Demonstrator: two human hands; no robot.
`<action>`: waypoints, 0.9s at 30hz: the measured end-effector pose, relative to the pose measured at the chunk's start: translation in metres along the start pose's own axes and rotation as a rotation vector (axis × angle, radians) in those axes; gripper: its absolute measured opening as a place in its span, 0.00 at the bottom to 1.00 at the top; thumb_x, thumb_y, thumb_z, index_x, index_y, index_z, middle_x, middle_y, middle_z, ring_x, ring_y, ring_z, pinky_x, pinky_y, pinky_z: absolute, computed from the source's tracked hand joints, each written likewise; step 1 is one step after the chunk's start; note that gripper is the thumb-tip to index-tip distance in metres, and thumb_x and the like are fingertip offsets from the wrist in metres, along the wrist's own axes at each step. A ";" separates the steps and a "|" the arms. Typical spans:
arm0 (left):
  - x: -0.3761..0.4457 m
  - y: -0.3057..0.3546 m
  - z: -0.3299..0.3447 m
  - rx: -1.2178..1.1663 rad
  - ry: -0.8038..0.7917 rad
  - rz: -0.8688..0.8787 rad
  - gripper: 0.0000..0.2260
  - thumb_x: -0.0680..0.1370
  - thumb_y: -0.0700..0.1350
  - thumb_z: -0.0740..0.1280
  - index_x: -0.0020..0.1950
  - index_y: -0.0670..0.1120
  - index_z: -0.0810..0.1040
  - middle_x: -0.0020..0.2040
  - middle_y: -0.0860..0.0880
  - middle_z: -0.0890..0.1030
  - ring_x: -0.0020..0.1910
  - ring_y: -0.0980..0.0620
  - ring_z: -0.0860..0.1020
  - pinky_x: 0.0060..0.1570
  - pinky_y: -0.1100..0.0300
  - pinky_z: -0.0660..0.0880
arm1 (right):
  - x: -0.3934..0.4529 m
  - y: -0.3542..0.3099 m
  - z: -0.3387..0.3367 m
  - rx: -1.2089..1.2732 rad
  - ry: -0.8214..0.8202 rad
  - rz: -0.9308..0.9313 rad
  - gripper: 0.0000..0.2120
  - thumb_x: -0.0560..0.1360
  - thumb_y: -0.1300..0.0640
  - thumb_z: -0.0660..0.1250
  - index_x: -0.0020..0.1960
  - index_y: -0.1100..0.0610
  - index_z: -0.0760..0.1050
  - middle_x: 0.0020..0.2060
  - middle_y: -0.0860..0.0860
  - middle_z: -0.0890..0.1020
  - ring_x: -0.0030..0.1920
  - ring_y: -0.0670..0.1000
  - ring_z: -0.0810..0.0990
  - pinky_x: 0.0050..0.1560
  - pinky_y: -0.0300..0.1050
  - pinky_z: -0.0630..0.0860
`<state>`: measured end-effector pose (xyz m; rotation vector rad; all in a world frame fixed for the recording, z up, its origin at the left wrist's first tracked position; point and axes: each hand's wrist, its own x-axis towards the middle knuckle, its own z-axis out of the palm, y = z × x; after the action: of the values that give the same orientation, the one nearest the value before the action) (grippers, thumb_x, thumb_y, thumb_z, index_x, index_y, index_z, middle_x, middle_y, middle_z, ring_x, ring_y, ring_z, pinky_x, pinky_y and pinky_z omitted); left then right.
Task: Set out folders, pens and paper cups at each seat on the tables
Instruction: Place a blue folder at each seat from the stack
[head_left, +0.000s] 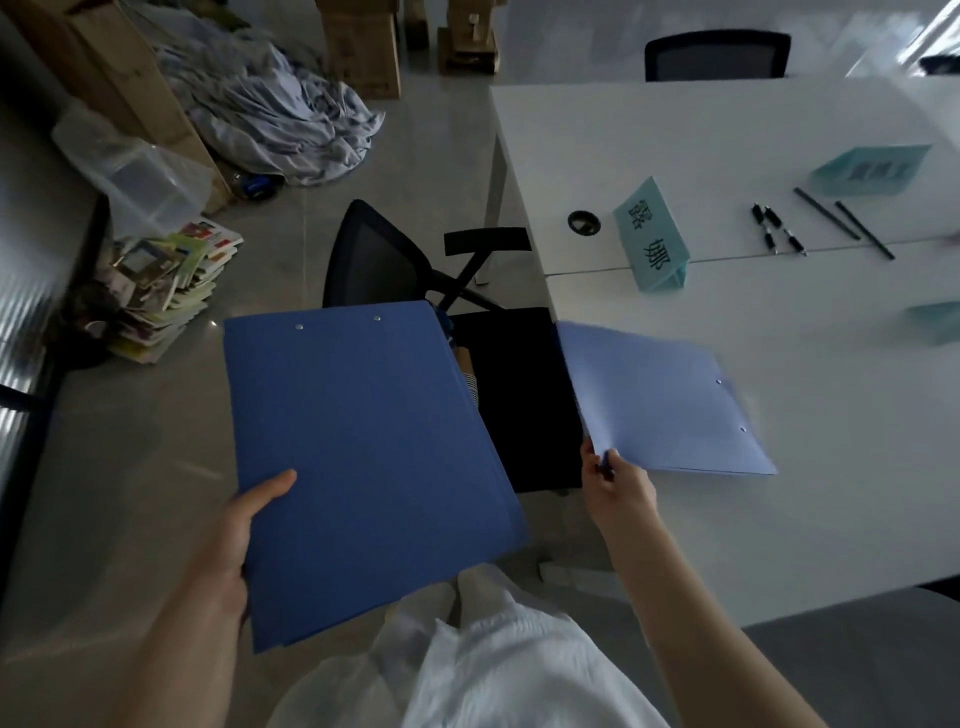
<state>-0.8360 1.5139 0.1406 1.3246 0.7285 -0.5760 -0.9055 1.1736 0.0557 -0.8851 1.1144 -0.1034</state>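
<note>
A black mesh-backed office chair (400, 270) stands pushed up to the corner of the white worktop (779, 519), its dark seat filling the gap between the person's two arms. On the grey floor beyond it lie a rumpled heap of pale striped cloth (280, 124), tall brown cardboard boxes (363, 47), a clear plastic tub (140, 176) whose contents cannot be made out, and a slumped pile of glossy booklets (171, 291). The left hand (234, 540) grips a stack of stiff, matte blue folders (363, 457) by its near-left edge, thumb lying on the top cover and fingers curled beneath; two small metal rivets show near the far edge. The stack hangs over the floor, just left of the chair seat. The right hand (618, 488) pinches the near-left corner of a single blue folder (660, 405), which lies flat on the worktop near its left edge, paler in the light, with two rivets toward its right side. Farther along the worktop stands a folded teal name card (652, 241) printed with dark characters, beside a round black cable hole (584, 222). Right of the card lie short black pens (776, 228) and two long thin dark pencils (844, 221), with a flat teal sheet (872, 169) beyond them. A second black chair (717, 54) stands at the far side.
</note>
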 end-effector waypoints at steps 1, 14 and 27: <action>0.002 0.002 -0.003 0.003 -0.003 0.001 0.16 0.70 0.47 0.71 0.57 0.46 0.80 0.52 0.44 0.84 0.51 0.41 0.80 0.47 0.49 0.76 | -0.006 -0.003 0.006 0.143 -0.034 0.013 0.38 0.62 0.26 0.50 0.48 0.56 0.78 0.31 0.45 0.76 0.36 0.33 0.77 0.42 0.26 0.70; 0.013 0.028 -0.062 -0.017 -0.022 0.059 0.08 0.76 0.44 0.68 0.54 0.46 0.81 0.48 0.45 0.85 0.47 0.44 0.81 0.44 0.51 0.76 | -0.079 0.022 0.097 0.408 -0.498 0.045 0.13 0.78 0.68 0.56 0.55 0.56 0.75 0.43 0.52 0.80 0.34 0.50 0.77 0.24 0.36 0.68; 0.067 0.092 -0.095 -0.016 -0.036 0.085 0.07 0.77 0.47 0.67 0.53 0.47 0.80 0.40 0.49 0.86 0.41 0.47 0.83 0.41 0.51 0.75 | -0.066 0.014 0.159 -0.615 -0.778 -0.017 0.17 0.78 0.63 0.62 0.66 0.54 0.73 0.50 0.51 0.83 0.41 0.47 0.82 0.33 0.39 0.78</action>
<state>-0.7376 1.6245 0.1422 1.3201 0.6431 -0.5237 -0.8125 1.3051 0.1183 -1.3230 0.3915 0.5585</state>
